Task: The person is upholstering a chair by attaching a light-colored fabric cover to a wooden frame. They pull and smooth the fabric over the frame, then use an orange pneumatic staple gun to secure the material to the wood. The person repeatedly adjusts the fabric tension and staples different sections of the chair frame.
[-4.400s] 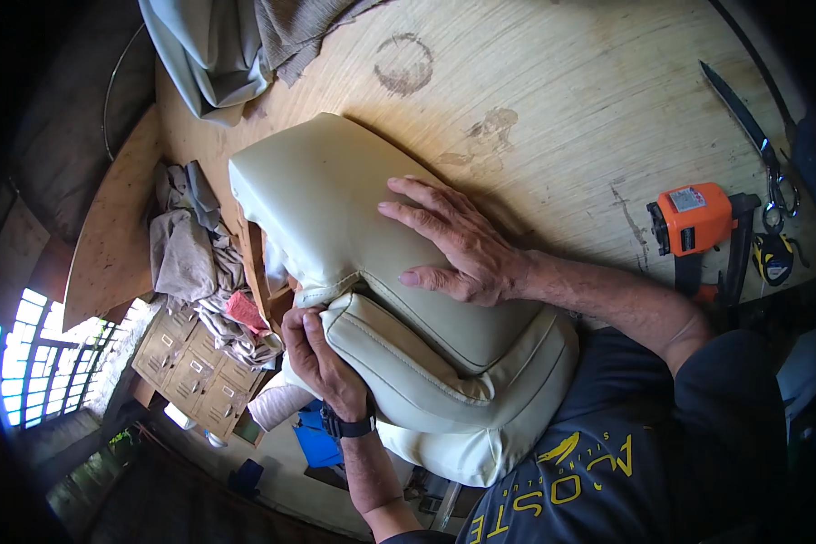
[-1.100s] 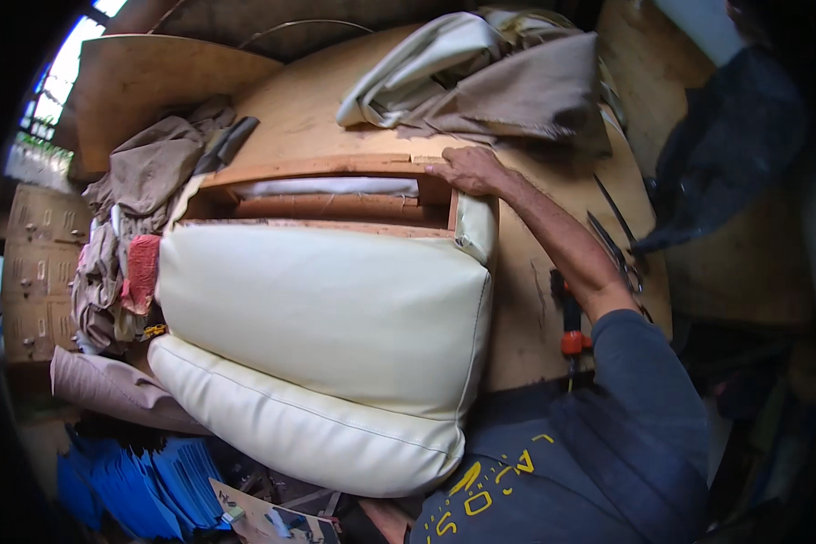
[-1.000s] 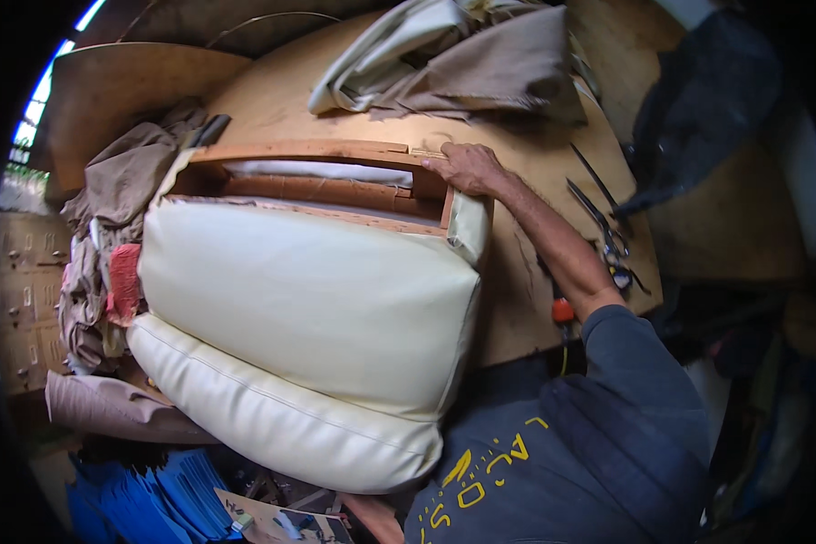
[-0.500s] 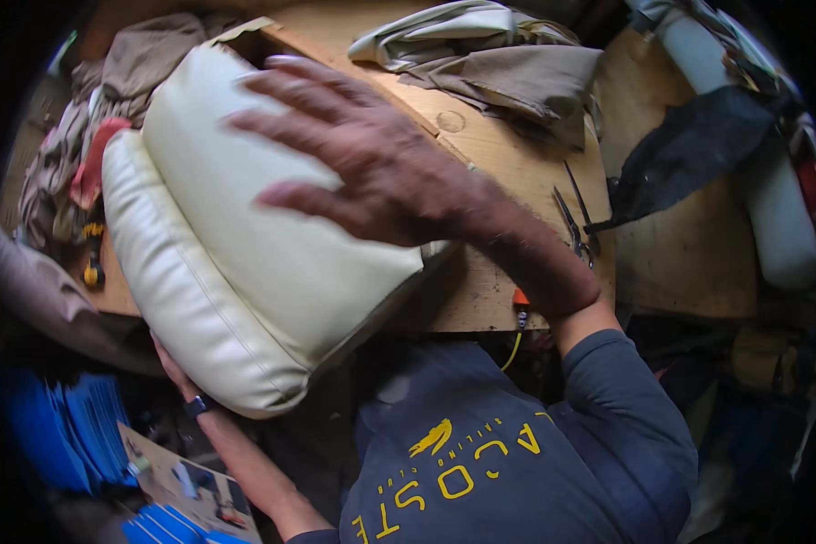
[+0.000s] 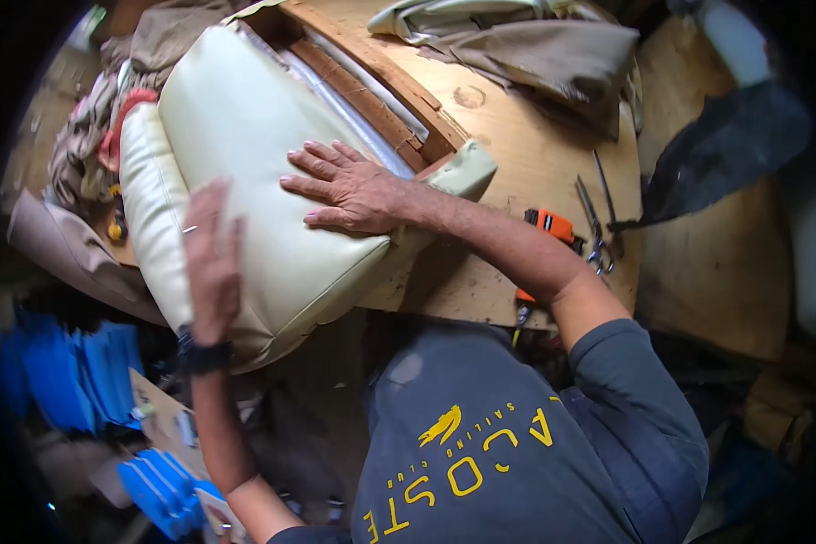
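A cream leather-covered upholstered piece lies on the wooden table before me, with a rolled, stitched edge along its left side. At its far right its wooden frame shows bare, with pale material between the slats. My right hand rests flat on the cream panel, fingers spread and holding nothing. Over the seam beside the rolled edge is my left hand, blurred, its fingers stretched out and a ring on one. Whether the left palm touches the cover I cannot tell.
Right of the piece lie scissors and an orange-and-black tool on the table. Brown and pale fabric is heaped at the back, black cloth hangs at right. Crumpled cloths lie left; blue folded items sit lower left.
My right hand has come down from above onto the cream cover. My left hand has moved up from the lower edge of the piece to its top. More of the wooden frame shows.
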### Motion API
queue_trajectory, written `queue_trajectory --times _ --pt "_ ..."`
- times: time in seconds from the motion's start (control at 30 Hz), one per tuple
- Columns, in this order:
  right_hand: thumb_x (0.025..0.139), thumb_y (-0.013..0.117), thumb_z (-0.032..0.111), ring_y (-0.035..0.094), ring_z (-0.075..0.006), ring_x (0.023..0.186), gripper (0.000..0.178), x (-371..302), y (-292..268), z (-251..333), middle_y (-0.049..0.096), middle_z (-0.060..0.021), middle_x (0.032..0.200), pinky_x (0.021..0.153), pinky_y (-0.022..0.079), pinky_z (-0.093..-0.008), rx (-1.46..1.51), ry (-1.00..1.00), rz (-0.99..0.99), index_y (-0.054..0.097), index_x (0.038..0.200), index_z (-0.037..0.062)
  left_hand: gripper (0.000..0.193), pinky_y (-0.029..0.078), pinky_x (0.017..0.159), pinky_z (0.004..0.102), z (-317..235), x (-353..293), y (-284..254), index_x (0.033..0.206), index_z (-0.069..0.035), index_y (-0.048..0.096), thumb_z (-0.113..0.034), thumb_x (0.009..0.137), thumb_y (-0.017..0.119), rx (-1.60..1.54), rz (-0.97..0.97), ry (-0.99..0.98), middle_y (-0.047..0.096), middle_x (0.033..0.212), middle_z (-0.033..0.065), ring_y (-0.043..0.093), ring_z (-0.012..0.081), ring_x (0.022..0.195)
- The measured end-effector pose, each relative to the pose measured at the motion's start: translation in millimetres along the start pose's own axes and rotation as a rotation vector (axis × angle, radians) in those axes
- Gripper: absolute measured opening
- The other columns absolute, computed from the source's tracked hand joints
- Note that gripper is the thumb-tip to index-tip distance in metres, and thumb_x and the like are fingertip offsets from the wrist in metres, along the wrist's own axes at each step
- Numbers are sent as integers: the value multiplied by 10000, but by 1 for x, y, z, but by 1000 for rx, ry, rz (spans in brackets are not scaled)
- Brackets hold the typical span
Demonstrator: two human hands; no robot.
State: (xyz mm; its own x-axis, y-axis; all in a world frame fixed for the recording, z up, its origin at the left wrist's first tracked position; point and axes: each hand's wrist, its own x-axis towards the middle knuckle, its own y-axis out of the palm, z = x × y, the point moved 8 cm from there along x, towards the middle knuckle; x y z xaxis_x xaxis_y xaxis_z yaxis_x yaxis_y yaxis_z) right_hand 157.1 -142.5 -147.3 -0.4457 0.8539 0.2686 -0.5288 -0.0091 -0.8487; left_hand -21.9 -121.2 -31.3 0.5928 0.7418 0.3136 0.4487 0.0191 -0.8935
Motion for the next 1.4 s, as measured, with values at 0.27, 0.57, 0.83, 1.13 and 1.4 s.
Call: queue_trajectory --times 0.27,0.57,0.83,1.13,1.4 --pt "994 607 304 592 -356 1191 362 -26 3 -57 681 -201 1191 1059 464 -481 446 -34 -123 685 1166 -5 693 33 1303 524 -98 24 134 1638 31 237 -384 1096 361 208 520 562 231 1718 204 160 361 1608" --pt "955 635 82 663 -339 834 67 -261 1 31 651 -151 882 792 536 -437 384 748 -1418 641 937 18 455 170 1286 481 -117 32 147 1482 -15 504 -237 1087 470 -96 737 575 501 1564 180 413 293 1500" --pt "942 689 43 724 -322 919 160 -177 48 84 703 -133 980 838 591 -416 485 837 -1434 712 1099 27 186 474 1052 372 -122 54 140 1181 22 649 -53 1014 616 -297 887 559 642 1239 159 606 280 1248" --pt "835 786 74 606 -245 910 254 -154 -1 90 613 -59 994 834 549 -384 -252 759 -1242 741 1083 108 268 520 929 384 -121 75 131 1065 34 718 -150 1077 523 -166 876 776 727 1056 169 697 296 1003" --pt "874 726 48 603 -307 913 144 -147 12 92 591 -102 976 849 535 -422 -192 890 -1256 674 1007 29 311 484 769 482 -129 65 152 924 12 669 -210 1070 506 -131 943 809 671 912 218 632 427 845"
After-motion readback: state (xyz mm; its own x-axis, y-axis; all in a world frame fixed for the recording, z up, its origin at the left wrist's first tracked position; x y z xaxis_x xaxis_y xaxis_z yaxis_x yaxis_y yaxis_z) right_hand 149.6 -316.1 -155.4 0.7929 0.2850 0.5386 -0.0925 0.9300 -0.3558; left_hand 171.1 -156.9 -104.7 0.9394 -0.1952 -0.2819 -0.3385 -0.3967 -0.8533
